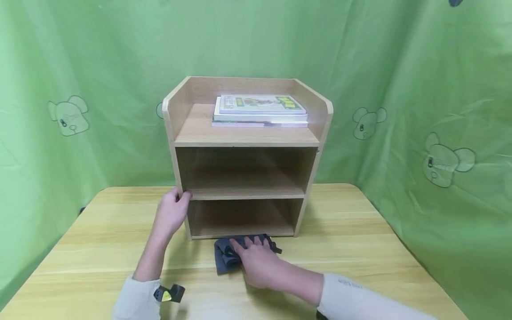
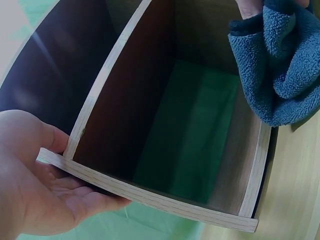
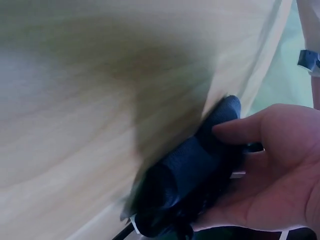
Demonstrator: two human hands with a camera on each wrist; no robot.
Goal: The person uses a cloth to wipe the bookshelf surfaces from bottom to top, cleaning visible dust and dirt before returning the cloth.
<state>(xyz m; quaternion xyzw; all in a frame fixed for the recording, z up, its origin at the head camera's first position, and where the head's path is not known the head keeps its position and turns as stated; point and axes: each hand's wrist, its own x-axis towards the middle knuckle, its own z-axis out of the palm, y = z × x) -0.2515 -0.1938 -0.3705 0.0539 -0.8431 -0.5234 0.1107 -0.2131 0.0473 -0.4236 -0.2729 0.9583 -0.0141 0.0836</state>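
Note:
A small wooden shelf (image 1: 246, 194) stands on the table in the head view. My left hand (image 1: 173, 209) grips the front edge of its left side panel, level with the middle board. The left wrist view shows the thumb inside the panel and the fingers (image 2: 95, 202) along its outer face. My right hand (image 1: 260, 262) holds a folded dark blue-grey towel (image 1: 224, 262) at the front of the bottom board. Fluffy pile shows on the towel (image 2: 290, 65) in the left wrist view. In the right wrist view the thumb (image 3: 240, 130) presses into the cloth; the fingertips are hidden behind it.
Several books (image 1: 260, 111) lie stacked on the shelf's top board. The pale wooden table (image 1: 360, 249) extends to both sides of the shelf. A green curtain (image 1: 256, 40) printed with bear heads hangs behind and at the sides.

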